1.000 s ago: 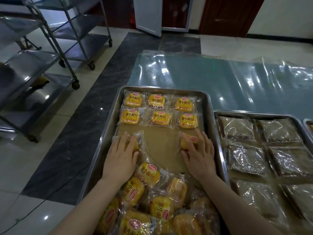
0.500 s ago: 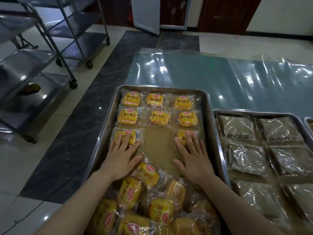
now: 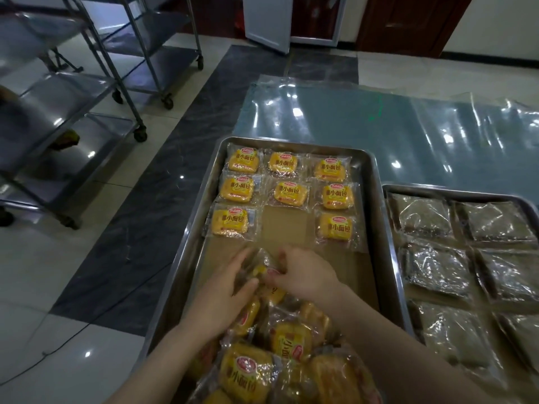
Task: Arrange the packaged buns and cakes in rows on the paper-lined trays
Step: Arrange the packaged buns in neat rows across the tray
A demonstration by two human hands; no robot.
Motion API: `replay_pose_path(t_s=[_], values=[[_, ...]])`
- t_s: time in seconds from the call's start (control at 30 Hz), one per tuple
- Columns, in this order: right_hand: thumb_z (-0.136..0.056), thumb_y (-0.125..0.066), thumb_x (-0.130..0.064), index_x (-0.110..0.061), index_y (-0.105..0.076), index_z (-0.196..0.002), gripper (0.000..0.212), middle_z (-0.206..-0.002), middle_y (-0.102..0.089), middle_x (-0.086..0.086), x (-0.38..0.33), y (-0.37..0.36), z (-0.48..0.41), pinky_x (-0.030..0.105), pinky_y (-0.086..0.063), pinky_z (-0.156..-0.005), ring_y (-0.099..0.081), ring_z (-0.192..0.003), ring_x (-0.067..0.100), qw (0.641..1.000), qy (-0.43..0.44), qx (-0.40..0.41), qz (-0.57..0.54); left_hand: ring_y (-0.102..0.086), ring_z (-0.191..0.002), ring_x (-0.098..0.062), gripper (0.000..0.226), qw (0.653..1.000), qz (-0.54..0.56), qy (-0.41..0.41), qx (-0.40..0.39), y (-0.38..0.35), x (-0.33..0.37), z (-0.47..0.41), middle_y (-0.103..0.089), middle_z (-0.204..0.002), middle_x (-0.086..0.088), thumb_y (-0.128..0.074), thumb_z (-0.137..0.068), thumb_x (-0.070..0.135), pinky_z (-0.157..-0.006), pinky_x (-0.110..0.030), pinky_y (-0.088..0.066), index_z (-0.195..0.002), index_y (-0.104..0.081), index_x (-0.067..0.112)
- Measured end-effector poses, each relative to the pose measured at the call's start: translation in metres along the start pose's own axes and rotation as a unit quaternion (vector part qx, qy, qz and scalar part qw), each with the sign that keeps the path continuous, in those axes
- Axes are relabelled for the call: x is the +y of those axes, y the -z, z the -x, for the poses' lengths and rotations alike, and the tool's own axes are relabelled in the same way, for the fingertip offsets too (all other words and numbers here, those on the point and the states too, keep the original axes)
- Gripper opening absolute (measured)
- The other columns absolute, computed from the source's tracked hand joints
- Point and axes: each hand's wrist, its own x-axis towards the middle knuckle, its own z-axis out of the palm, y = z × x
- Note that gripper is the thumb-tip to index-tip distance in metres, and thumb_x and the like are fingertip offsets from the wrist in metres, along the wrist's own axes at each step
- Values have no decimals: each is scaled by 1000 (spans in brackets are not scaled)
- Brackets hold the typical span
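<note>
Wheeled steel shelf racks [image 3: 73, 91] stand on the tiled floor toward 10 o'clock. A glossy plastic-covered table [image 3: 379, 132] carries two metal trays side by side. The left tray [image 3: 201, 205], lined with brown paper [image 3: 287, 225], fills the centre of the view; the right tray [image 3: 388, 189], at 3 o'clock, holds clear-wrapped brown cakes [image 3: 431, 271] laid flat in rows.

On the far half of the left tray, eight yellow packaged buns [image 3: 287, 193] lie flat in three rows: three in the far row, three in the next, and two in the third row, at its left and right ends, with bare paper between them. At the near end of the tray, toward 6 o'clock, a loose heap of packaged buns [image 3: 280, 354] lies jumbled, wrappers overlapping.

Just beyond the heap, at the tray's middle, both hands meet on one packaged bun [image 3: 264, 271]. The left hand [image 3: 230, 290] comes in from 7 o'clock, its fingers [image 3: 242, 259] extended along the wrapper's left side. The right hand [image 3: 303, 275] comes in from 5 o'clock, its fingers [image 3: 281, 258] curled over the wrapper's right side. The bun is pinched between the two hands; blur hides whether it is lifted clear of the paper.
</note>
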Motion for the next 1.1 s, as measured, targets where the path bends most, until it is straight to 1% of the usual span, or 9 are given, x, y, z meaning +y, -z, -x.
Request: replay_pose_path(t_s=[0.1, 0.2, 0.3, 0.37, 0.5, 0.6, 0.73, 0.93, 1.1], values=[[-75, -74, -45, -25, -58, -79, 27, -74, -61, -7, -10, -4, -3, 24, -40, -52, -60, -68, 9, 996, -24, -66, -47, -8, -132, 4, 82, 995, -69, 29, -63, -12, -4, 11, 14, -146, 32, -56, -82, 56, -111, -37, -26, -139, 3, 55], [-82, -70, -35, -22, -61, -89, 17, -77, -62, -7, -8, 3, -5, 23, -43, -54, -58, -69, 6, 995, -49, -27, -87, -3, -141, -9, 96, 990, -107, 63, -58, -13, -14, 10, 25, -149, 22, -59, -82, 53, -113, -41, -25, -148, 8, 35], [-91, -56, -30, -23, -57, -120, 30, -106, -62, -1, -2, 12, -12, 39, -49, -85, -57, -99, 19, 991, -33, 120, 56, -10, -142, -12, 94, 991, -104, 76, -24, -9, -20, 4, 19, -153, 16, -60, -84, 48, -112, -37, -24, -148, 7, 31], [-94, -49, -28, -23, -54, -127, 33, -121, -56, 1, 0, 15, -21, 48, -34, -105, -47, -117, 24, 975, 9, 191, 114, -10, -142, -13, 92, 991, -110, 78, -1, -5, -24, -2, 15, -154, 14, -61, -85, 42, -112, -34, -19, -149, 5, 29], [-95, -46, -14, -22, -36, -143, 50, -145, -41, 5, -1, 9, -40, 49, -6, -115, -26, -139, 27, 958, 49, 230, 165, -4, -143, -15, 92, 985, -155, 62, 51, 4, -26, -15, 13, -156, 9, -63, -85, 35, -111, -34, -16, -149, 3, 27], [-99, -39, -27, -26, -5, -151, 63, -160, -1, 2, 5, -2, -46, 48, 17, -110, 16, -144, 26, 960, 47, 201, 190, 6, -143, -15, 99, 969, -225, 40, 91, 9, -22, -20, 20, -153, 5, -64, -83, 40, -110, -32, -3, -146, 11, 28], [-99, -26, -42, -32, 13, -148, 63, -158, 16, 2, 21, -23, -41, 45, 17, -110, 27, -139, 25, 964, 95, 119, 219, 8, -140, -12, 95, 963, -232, 43, 131, 8, -24, -10, 16, -153, 4, -56, -84, 51, -111, -31, -5, -148, 9, 25], [-97, -17, -54, -31, 9, -150, 64, -159, 15, 4, 19, -17, -53, 49, 13, -111, 21, -142, 29, 963, 61, 114, 236, -17, -140, -12, 71, 979, -166, 49, 104, 1, -31, 13, -3, -156, 12, -53, -90, 38, -109, -31, -25, -147, -10, 37], [-99, -28, -46, -31, -6, -151, 58, -159, 12, 0, 10, -9, -35, 45, 20, -109, 28, -139, 22, 972, 73, 137, 176, 8, -143, -16, 73, 951, -304, -51, -16, 3, -31, 5, 15, -149, 14, -50, -92, 21, -113, -39, 6, -143, -5, 46]])
